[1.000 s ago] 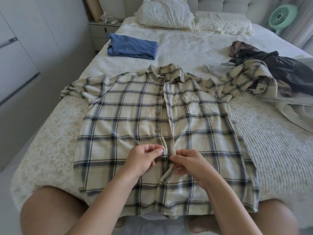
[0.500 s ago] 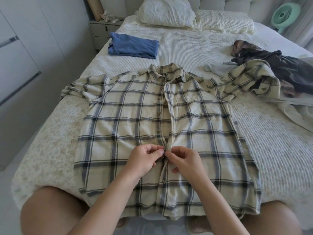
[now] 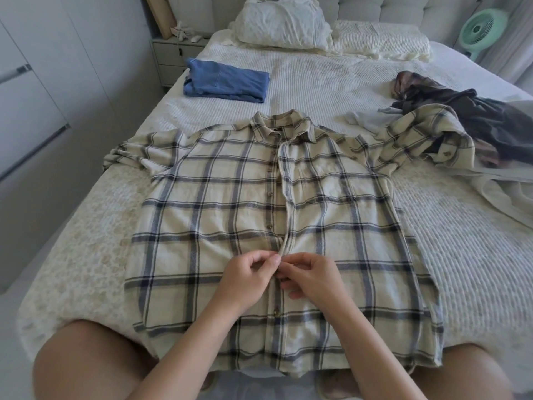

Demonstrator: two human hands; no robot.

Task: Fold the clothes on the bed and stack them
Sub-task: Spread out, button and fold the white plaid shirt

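Two hands, left hand (image 3: 245,280) and right hand (image 3: 313,277), each grip pinching the front placket of the plaid shirt (image 3: 340,226) spread flat on the bed (image 3: 331,79); light, limp cloth, best held by its edges.

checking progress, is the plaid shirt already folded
No, the plaid shirt lies spread flat on the bed, with both hands pinching its front placket.

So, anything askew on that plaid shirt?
Yes. The shirt's right sleeve is bunched over the dark clothes instead of lying flat, and the front is open above where both hands pinch it.
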